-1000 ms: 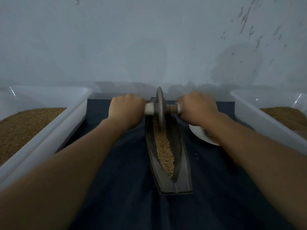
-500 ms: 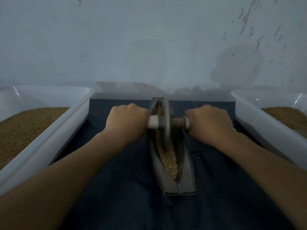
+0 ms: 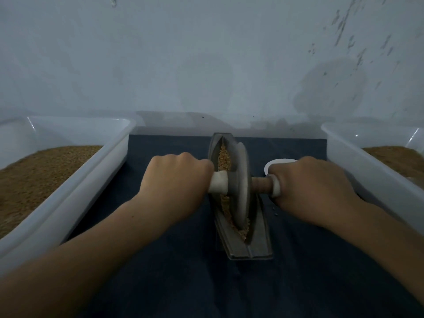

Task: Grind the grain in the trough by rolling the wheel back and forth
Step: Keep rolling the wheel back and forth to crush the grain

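My left grip (image 3: pixel 176 182) and right grip (image 3: pixel 307 187) each curl tight round one end of the wheel's handle (image 3: pixel 261 185), one on either side and equally near. The wheel (image 3: pixel 241 187) stands on edge about midway in the trough (image 3: pixel 250 249), on the grain (image 3: pixel 223 157). The trough's long axis points away from me towards the wall and the handle lies across it, so I judge the next roll runs along that line.

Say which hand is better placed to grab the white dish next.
Right hand, likely: the white dish lies just beyond its knuckles, right of the trough; the left hand would have to cross the wheel.
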